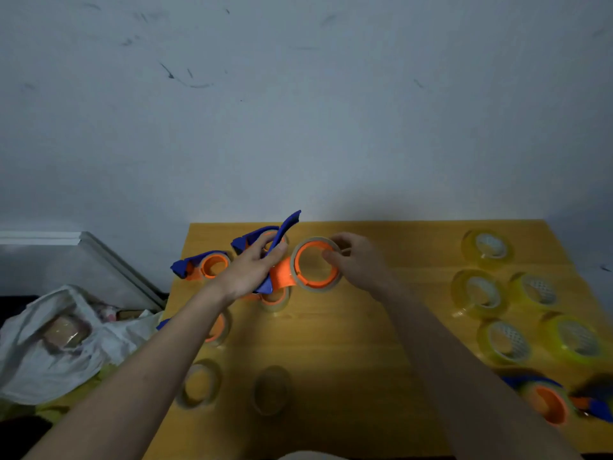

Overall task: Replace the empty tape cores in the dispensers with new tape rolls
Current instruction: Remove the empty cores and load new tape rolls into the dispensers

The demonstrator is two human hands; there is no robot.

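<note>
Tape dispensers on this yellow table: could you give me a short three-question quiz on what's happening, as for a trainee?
1. True or false: the left hand holds the blue-and-orange dispenser by its handle.
2. What does the right hand pinch? A) the plastic bag B) the ring on the dispenser's orange hub C) a yellow roll
3. On which side of the table do the yellowish tape rolls lie?

Key: 1 true; 2 B, the ring; 3 the right.

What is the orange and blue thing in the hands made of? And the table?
The dispenser looks like hard plastic: solid bright colour, smooth moulded curves. The table looks like wood or wood-look laminate: yellowish, faint grain lines, slight sheen.
</note>
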